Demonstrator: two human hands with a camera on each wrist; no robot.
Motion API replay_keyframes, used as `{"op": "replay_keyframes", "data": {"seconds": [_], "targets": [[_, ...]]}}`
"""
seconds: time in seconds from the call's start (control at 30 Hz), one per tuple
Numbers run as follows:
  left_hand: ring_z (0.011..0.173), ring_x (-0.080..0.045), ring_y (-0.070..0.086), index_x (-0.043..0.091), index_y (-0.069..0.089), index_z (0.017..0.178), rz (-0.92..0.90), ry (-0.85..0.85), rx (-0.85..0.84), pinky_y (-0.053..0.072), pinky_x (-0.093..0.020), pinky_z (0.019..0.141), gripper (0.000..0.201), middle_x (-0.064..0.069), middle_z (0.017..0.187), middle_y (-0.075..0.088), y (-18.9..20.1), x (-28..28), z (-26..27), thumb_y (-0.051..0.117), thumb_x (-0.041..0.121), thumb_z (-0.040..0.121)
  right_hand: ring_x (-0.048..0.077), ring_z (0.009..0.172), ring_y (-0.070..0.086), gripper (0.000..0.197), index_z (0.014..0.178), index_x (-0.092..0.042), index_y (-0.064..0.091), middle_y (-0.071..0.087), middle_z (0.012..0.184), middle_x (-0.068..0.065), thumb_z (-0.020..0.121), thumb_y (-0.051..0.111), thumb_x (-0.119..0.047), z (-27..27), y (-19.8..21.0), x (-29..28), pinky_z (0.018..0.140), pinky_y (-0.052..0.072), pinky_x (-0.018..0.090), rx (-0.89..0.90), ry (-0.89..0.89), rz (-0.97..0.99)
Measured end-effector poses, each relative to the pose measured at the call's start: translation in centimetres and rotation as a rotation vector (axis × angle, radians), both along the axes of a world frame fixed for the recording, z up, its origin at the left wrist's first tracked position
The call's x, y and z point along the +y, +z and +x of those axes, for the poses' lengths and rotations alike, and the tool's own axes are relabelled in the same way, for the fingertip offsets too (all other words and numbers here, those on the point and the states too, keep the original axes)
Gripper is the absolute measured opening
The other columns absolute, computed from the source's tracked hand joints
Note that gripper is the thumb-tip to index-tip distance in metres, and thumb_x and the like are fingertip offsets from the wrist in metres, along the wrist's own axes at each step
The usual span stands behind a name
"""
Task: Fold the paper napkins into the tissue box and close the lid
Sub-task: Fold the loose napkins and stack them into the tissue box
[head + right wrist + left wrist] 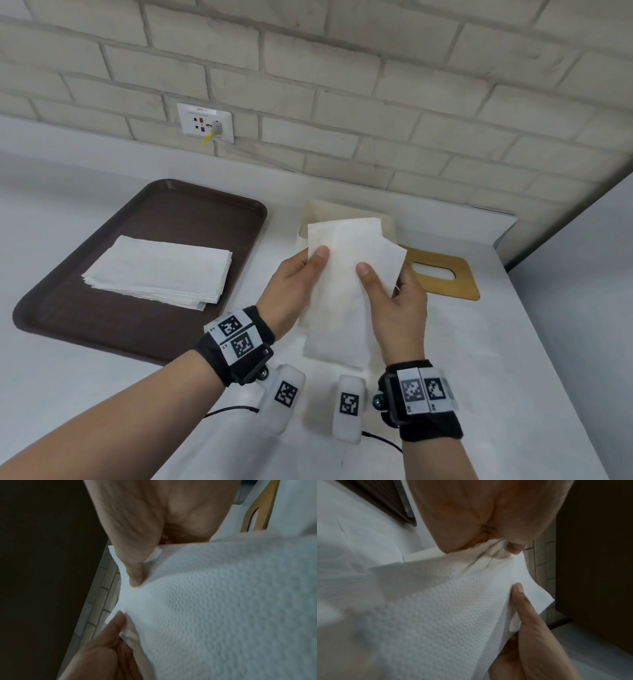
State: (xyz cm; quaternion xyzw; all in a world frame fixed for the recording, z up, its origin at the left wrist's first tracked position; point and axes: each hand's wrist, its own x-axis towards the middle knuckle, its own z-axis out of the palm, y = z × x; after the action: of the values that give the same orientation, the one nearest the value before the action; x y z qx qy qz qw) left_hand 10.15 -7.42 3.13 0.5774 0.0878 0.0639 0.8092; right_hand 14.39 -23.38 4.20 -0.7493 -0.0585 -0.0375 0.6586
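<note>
I hold one white embossed paper napkin (342,301) upright over the table with both hands. My left hand (306,265) pinches its upper left edge, thumb on the front. My right hand (382,284) pinches its right side, thumb on the front and fingers behind. The napkin's top corners are uneven. Behind it stands the open cream tissue box (346,209), mostly hidden. The wooden lid (460,279) with an oval slot lies flat to the box's right. In the left wrist view, my left hand (510,545) nips the napkin (445,615). In the right wrist view, my right hand (137,577) presses the napkin (223,608).
A stack of white napkins (157,270) lies on a brown tray (102,325) at the left. A brick wall with a socket plate (205,121) runs along the back. The white table's edge (534,308) drops off at the right.
</note>
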Motion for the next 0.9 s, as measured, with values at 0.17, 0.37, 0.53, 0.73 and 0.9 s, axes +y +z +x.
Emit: {"op": "replay_keyframes", "data": {"seconds": [0.17, 0.37, 0.53, 0.73, 0.9], "targets": [[0.117, -0.031, 0.071, 0.016, 0.073, 0.123, -0.037, 0.022, 0.02, 0.049, -0.057, 0.11, 0.045, -0.01, 0.123, 0.075, -0.4, -0.5, -0.1, 0.05, 0.049, 0.104, 0.002, 0.09, 0.072, 0.047, 0.111, -0.029, 0.059, 0.074, 0.096, -0.015, 0.076, 0.09, -0.03, 0.2, -0.3, 0.2, 0.081, 0.06, 0.031, -0.051, -0.08, 0.011], [0.116, -0.029, 0.072, 0.017, 0.075, 0.12, -0.006, 0.043, 0.032, 0.051, -0.054, 0.108, 0.059, -0.009, 0.121, 0.076, -0.4, -0.6, -0.2, 0.05, 0.066, 0.097, 0.02, 0.088, 0.074, 0.032, 0.093, -0.022, 0.072, 0.078, 0.091, -0.004, 0.078, 0.086, -0.047, 0.5, -0.9, 0.1, 0.084, 0.06, 0.05, 0.02, 0.031, -0.073], [0.107, -0.025, 0.075, 0.014, 0.07, 0.122, 0.123, -0.007, 0.015, 0.057, -0.053, 0.101, 0.039, -0.004, 0.115, 0.078, -0.3, -0.7, -0.1, 0.067, 0.042, 0.096, -0.004, 0.09, 0.068, 0.032, 0.104, -0.032, 0.06, 0.071, 0.097, -0.018, 0.085, 0.074, -0.055, 0.1, -0.3, 0.6, 0.073, 0.054, 0.018, 0.006, 0.1, -0.123], [0.107, -0.026, 0.075, 0.01, 0.07, 0.121, 0.004, 0.16, -0.01, 0.057, -0.046, 0.097, 0.03, -0.008, 0.114, 0.078, 0.7, 0.4, 1.3, 0.053, 0.031, 0.108, -0.013, 0.115, 0.059, 0.033, 0.13, -0.051, 0.053, 0.065, 0.122, -0.034, 0.098, 0.049, -0.058, -1.6, -1.8, -1.1, 0.094, 0.047, 0.01, 0.115, 0.451, -0.238], [0.113, -0.027, 0.073, 0.005, 0.066, 0.126, -0.082, 0.18, -0.026, 0.054, -0.05, 0.106, 0.036, -0.011, 0.12, 0.076, 1.4, 1.3, 2.1, 0.048, 0.032, 0.11, 0.011, 0.098, 0.07, 0.041, 0.111, -0.023, 0.068, 0.075, 0.104, -0.005, 0.101, 0.043, -0.054, -2.7, -2.7, -1.9, 0.087, 0.058, 0.035, 0.131, 0.441, -0.275]]}}
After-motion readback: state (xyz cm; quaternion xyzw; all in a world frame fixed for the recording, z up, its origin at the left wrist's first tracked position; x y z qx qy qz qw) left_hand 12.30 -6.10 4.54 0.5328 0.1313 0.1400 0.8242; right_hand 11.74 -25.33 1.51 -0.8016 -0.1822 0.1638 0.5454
